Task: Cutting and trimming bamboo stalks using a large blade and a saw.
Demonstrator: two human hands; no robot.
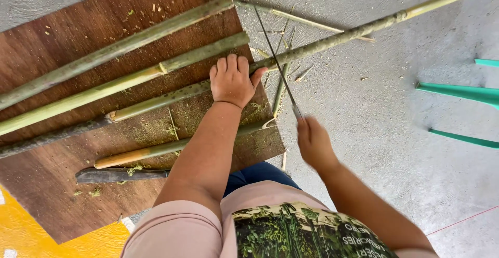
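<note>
The long bamboo pole (332, 40), lying across the brown board's (62, 195) right edge, is best pinned hard by the left hand (232, 81) wrapped over it while the thin saw blade (275, 63), clasped in the right hand (313, 143), is drawn square just right of the board.

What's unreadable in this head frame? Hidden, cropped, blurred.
- Right hand: motion-blurred, so its grip on the thin blade is unclear.
- Long bamboo pole: both ends cut off by frame edges.
- Pole under the left hand: covered by palm.
- Dark knife on the wooden board: one end hidden behind the left forearm.
- Green legs: cropped at right edge.
</note>
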